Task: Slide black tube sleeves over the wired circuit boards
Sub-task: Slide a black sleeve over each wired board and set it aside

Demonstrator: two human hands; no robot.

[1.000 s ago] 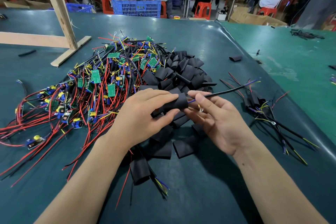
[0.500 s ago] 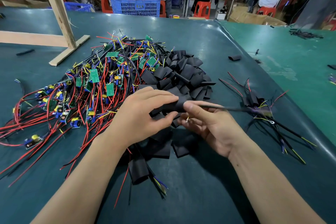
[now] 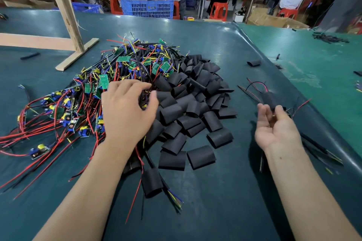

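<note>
A: Head view, only one. What's the left hand (image 3: pixel 127 111) doing?

B: It's hovering palm down over the pile of wired boards (image 3: pixel 82 92), fingers loosely curled, thumb spread. The grip is holding nothing that I can see; the fingertips are just touching the wires at the near edge of the tangle, where it meets the heap of black sleeves (image 3: pixel 188 107).

A: Right hand (image 3: pixel 276 125)?

B: It's lying palm up at the right, fingers relaxed and half open, nothing gripped. It's sitting just beside a finished sleeved board (image 3: pixel 269 99), whose red and black wires are fanning out beyond the fingertips.

A: So where's the next piece?

B: Boards are lying directly under and to the left of the left hand, so that hand is nearer them. Loose sleeves are sitting between the two hands, closer to the left. Their long axes are pointing every which way, no common direction.

A: Anything else?

B: One more sleeved board (image 3: pixel 151 184) is lying near the left forearm on the green table (image 3: pixel 225 211). My guess: left is going for a board, right will be coming across for a sleeve.
</note>
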